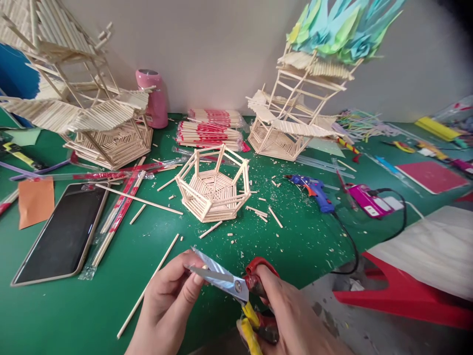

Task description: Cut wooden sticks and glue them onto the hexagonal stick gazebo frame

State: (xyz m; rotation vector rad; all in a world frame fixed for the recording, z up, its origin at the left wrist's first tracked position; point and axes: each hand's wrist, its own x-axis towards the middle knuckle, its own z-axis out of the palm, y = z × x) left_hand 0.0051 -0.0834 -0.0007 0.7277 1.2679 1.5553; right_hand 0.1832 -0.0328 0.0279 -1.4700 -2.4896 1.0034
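My right hand (pixel 288 310) grips a pair of scissors (pixel 218 277) by its red and yellow handles, with the blades parted and pointing left. Between thumb and fingers, my left hand (pixel 170 296) pinches a short wooden stick; only its pale tip (pixel 204 267) shows, right at the blades. Most of that stick is hidden by the fingers. Beyond both hands stands a small open frame of wooden sticks (pixel 210 195) with a ringed, many-sided floor. A long loose stick (pixel 148 286) lies on the table beside my left hand.
Stick pavilions stand at back left (pixel 107 118) and back right (pixel 291 108). Bundled sticks (pixel 210 133) and a pink flask (pixel 153 98) sit between them. A tablet (pixel 62 231) lies left. A blue glue gun (pixel 314 192) with a trailing cord and a red stool (pixel 406 301) are right.
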